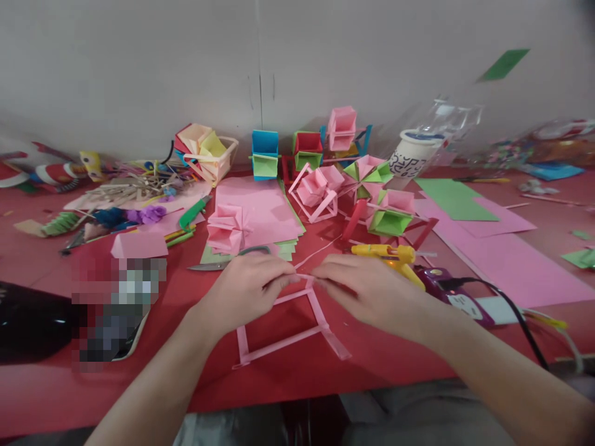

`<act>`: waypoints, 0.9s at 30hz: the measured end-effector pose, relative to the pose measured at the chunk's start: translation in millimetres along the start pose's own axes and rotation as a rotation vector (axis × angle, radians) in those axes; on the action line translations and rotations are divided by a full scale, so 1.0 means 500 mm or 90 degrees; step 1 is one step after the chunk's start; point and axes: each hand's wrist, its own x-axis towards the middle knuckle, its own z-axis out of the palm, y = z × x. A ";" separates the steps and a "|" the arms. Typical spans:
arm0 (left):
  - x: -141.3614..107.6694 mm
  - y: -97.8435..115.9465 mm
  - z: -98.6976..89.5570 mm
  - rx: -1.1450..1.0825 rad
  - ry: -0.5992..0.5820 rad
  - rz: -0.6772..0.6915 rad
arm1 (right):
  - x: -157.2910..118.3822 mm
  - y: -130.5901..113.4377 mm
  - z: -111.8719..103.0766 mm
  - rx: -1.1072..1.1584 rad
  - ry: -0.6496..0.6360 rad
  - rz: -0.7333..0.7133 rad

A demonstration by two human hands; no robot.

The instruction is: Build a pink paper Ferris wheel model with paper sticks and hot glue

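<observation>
A frame of folded pink paper strips lies on the red tabletop between my forearms. My left hand is closed, its thumb and fingertips pinching the far end of the frame. Facing it, my right hand pinches the same end from the right side. A short pink strip shows between the fingertips; the exact grip is partly hidden behind the fingers. Behind my left hand lie scissors, and a yellow glue gun rests just beyond my right hand.
Folded pink paper lies on a stack of pink sheets. Paper wheels and stands line the back near a paper cup. A phone is left, a purple power strip with a black cable right.
</observation>
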 end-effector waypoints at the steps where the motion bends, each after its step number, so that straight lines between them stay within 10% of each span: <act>1: 0.002 0.000 -0.003 -0.020 0.002 -0.021 | 0.000 0.001 -0.001 0.006 0.010 0.004; 18: 0.004 0.013 -0.014 -0.105 0.066 -0.063 | 0.025 -0.030 0.001 -0.124 0.031 0.015; 24: -0.006 -0.045 -0.074 -0.005 0.479 -0.229 | 0.011 -0.001 -0.023 -0.076 0.163 0.050; 27: -0.014 -0.100 -0.084 0.093 0.321 -0.334 | 0.018 0.020 -0.020 -0.017 0.152 0.063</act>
